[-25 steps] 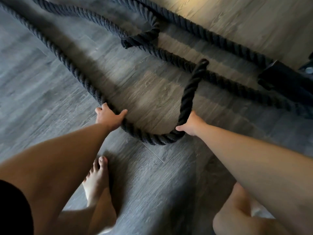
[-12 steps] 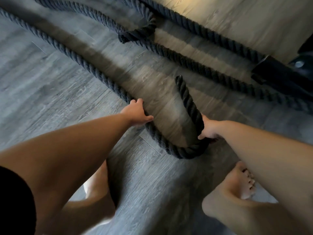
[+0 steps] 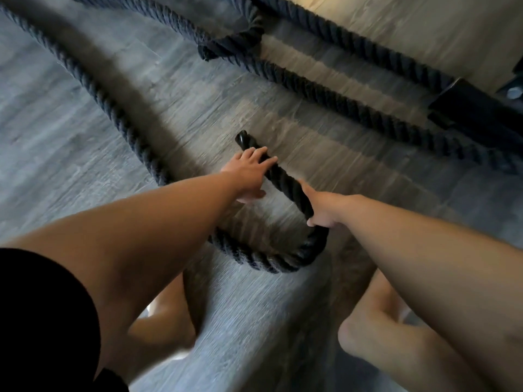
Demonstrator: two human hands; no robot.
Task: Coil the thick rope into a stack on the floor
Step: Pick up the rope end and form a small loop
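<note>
The thick black twisted rope looks heavy and stiff, best held near each bend; right hand curls round it, left hand rests straight fingers across its end

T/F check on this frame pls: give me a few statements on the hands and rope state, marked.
1. The left hand and the right hand both touch the rope. True.
2. The right hand grips the rope between its free end and the bend. True.
3. The rope is already stacked in several coils. False: only one U-shaped bend is formed, and the rest trails across the floor.
4. The free end is hidden under a foot. False: it shows just beyond the left hand's fingers.
5. Both hands are gloved. False: both are bare.
</note>
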